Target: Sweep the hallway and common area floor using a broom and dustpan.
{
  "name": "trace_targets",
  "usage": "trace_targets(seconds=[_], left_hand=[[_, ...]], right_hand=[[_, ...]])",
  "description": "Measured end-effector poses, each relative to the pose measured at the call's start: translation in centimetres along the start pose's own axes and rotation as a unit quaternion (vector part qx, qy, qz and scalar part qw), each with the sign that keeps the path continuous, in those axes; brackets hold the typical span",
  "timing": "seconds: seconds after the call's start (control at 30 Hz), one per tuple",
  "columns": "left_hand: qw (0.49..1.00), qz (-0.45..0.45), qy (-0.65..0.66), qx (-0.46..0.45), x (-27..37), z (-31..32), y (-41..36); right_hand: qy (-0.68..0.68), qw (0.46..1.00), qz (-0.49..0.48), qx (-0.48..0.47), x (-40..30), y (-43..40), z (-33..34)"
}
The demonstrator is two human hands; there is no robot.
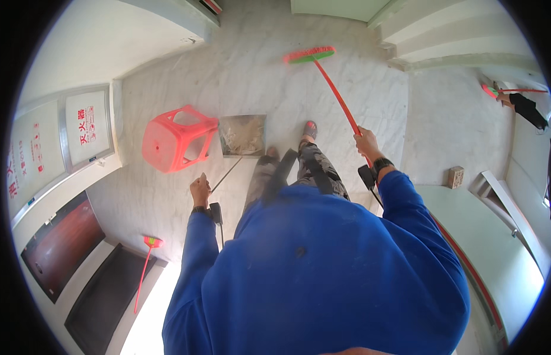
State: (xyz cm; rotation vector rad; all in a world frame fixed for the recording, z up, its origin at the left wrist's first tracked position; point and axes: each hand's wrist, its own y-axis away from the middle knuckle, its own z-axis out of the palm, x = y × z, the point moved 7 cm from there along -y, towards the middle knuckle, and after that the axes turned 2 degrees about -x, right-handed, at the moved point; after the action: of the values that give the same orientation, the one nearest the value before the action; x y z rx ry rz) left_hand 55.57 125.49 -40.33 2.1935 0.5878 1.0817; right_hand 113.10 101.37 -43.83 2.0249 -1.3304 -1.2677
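Note:
My right hand (367,144) grips the red handle of a broom (339,97). Its green head with red bristles (310,55) rests on the marbled floor (266,84) ahead of me, slightly blurred. My left hand (200,191) is closed around the upper end of a thin rod (226,174). That rod runs down to a metal dustpan (243,136), which lies on the floor near my left foot and contains pale, dusty debris. Just left of the pan stands a red plastic stool (157,144), close to my left hand. Both wrists wear dark bands with small black devices.
A fire-equipment cabinet (86,128) with red writing lines the left wall. Another broom (144,275) leans at the lower left, near a dark-red panel (64,244). To the right are a pale green surface (475,213), a small block (455,177) and another brush head (489,91) beside a black object (527,110).

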Motion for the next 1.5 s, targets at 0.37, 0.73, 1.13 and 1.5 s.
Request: trace_targets(seconds=[0.37,0.73,1.13,1.5], left_hand=[[0.998,0.01,-0.035,-0.049,4.8,4.1,-3.5],[0.989,0.028,-0.028,-0.141,4.5,8.2,-10.4],[0.979,0.013,-0.131,-0.157,11.2,6.7,-15.8],[0.973,0.066,-0.205,-0.08,22.1,4.1,-19.4]], right_hand=[[0.151,0.986,-0.064,-0.001,-10.5,-11.6,0.8],[0.002,0.981,0.136,-0.141,-1.6,-0.3,-2.3],[0.084,0.988,0.124,-0.029,-1.4,3.2,-7.5],[0.123,0.992,0.008,0.006,-7.5,-7.6,-10.6]])
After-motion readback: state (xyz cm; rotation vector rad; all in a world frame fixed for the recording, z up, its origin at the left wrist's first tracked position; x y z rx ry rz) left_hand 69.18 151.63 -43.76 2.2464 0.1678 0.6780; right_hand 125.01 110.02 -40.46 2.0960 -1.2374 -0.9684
